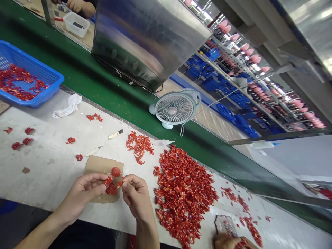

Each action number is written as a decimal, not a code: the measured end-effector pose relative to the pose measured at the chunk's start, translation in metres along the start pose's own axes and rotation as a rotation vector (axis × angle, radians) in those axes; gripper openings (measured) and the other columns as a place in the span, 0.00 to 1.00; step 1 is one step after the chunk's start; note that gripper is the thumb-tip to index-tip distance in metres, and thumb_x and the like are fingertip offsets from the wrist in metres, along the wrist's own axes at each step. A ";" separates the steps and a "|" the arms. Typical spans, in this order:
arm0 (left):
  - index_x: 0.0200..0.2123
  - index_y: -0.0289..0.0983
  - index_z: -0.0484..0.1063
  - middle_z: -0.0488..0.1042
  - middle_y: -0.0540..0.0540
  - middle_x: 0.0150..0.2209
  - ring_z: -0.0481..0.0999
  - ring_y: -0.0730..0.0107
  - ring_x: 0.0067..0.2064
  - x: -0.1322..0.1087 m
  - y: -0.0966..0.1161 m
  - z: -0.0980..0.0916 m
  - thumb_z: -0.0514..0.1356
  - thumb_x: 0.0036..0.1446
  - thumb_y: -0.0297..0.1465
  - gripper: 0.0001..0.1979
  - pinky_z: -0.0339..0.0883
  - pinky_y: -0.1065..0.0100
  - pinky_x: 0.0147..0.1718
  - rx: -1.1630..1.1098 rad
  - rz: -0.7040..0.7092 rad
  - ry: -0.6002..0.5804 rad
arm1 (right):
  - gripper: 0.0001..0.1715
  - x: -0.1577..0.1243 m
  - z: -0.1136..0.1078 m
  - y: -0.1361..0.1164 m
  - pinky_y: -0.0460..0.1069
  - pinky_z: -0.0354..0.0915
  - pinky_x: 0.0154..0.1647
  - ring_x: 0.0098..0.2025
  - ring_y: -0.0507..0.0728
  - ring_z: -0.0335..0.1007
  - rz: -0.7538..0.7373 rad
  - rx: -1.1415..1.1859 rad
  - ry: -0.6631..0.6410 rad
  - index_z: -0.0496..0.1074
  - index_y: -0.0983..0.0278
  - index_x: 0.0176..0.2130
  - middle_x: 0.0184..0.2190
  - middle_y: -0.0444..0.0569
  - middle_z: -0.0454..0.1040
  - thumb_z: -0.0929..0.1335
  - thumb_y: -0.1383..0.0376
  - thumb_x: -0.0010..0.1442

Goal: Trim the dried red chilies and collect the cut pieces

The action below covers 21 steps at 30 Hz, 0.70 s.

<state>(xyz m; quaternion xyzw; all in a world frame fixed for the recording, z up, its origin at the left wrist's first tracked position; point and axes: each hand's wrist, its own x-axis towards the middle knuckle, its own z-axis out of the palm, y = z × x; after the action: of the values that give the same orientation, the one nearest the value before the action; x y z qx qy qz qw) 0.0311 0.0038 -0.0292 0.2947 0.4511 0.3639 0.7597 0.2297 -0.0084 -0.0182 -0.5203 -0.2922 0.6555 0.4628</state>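
My left hand [85,190] and my right hand [136,195] are both closed in a pinch on one small red plastic piece [111,185], held between them just above a brown cardboard square [100,166] on the white table. A second round red piece [115,171] lies on the cardboard. To the right of my right hand spreads a large heap of red plastic pieces [181,190]. A smaller red pile [138,145] lies beyond the cardboard.
A blue basket [41,97] with red pieces stands far left. Two small knives [115,134] [93,150], a white rag [67,106] and stray red bits lie on the table. A small fan [174,109] sits on the green belt [85,76]. Another person's hand [228,241] works at bottom right.
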 end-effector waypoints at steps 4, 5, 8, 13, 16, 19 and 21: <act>0.43 0.44 0.82 0.83 0.47 0.50 0.79 0.63 0.51 0.000 0.000 0.005 0.70 0.55 0.37 0.11 0.72 0.68 0.52 -0.031 -0.004 -0.047 | 0.15 -0.008 0.010 -0.005 0.41 0.46 0.16 0.16 0.43 0.49 -0.052 -0.157 0.015 0.73 0.64 0.30 0.18 0.37 0.64 0.75 0.56 0.59; 0.43 0.44 0.82 0.83 0.47 0.49 0.80 0.63 0.51 0.000 -0.001 0.005 0.70 0.56 0.36 0.11 0.73 0.68 0.52 -0.027 -0.005 -0.053 | 0.15 -0.009 0.012 -0.007 0.42 0.47 0.17 0.16 0.44 0.50 -0.059 -0.190 0.026 0.74 0.64 0.30 0.19 0.38 0.65 0.75 0.56 0.59; 0.43 0.44 0.82 0.83 0.47 0.49 0.81 0.64 0.49 0.000 -0.003 0.003 0.70 0.56 0.36 0.11 0.74 0.68 0.51 -0.005 0.005 -0.059 | 0.14 -0.009 0.017 -0.010 0.42 0.51 0.19 0.18 0.45 0.52 -0.081 -0.256 0.043 0.75 0.64 0.30 0.21 0.39 0.68 0.74 0.57 0.61; 0.43 0.43 0.82 0.84 0.47 0.48 0.82 0.62 0.49 0.000 -0.002 0.003 0.70 0.56 0.36 0.11 0.75 0.66 0.51 0.020 0.032 -0.088 | 0.12 -0.009 0.021 -0.011 0.44 0.59 0.25 0.24 0.49 0.60 -0.102 -0.314 0.064 0.76 0.63 0.32 0.24 0.42 0.72 0.73 0.58 0.62; 0.44 0.42 0.83 0.84 0.45 0.48 0.82 0.59 0.49 0.000 0.000 0.004 0.69 0.56 0.36 0.12 0.76 0.64 0.51 0.050 0.026 -0.096 | 0.12 -0.012 0.023 -0.010 0.45 0.62 0.29 0.28 0.51 0.64 -0.130 -0.339 0.089 0.76 0.64 0.32 0.26 0.45 0.73 0.73 0.58 0.62; 0.45 0.42 0.83 0.84 0.44 0.49 0.82 0.57 0.51 0.000 -0.001 0.005 0.69 0.56 0.37 0.13 0.76 0.61 0.53 0.050 0.027 -0.069 | 0.13 -0.015 0.024 -0.008 0.45 0.62 0.28 0.28 0.51 0.65 -0.156 -0.344 0.115 0.76 0.64 0.33 0.27 0.45 0.74 0.73 0.57 0.62; 0.45 0.41 0.83 0.82 0.43 0.53 0.80 0.54 0.55 0.001 -0.003 0.005 0.69 0.56 0.37 0.13 0.74 0.59 0.55 0.049 0.038 -0.038 | 0.13 -0.016 0.025 -0.006 0.45 0.61 0.26 0.26 0.51 0.63 -0.169 -0.356 0.139 0.76 0.64 0.33 0.26 0.45 0.74 0.73 0.56 0.62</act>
<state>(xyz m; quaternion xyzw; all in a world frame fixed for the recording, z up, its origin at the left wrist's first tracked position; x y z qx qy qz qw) 0.0368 0.0021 -0.0296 0.3286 0.4395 0.3615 0.7538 0.2077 -0.0185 0.0006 -0.6115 -0.4135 0.5151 0.4356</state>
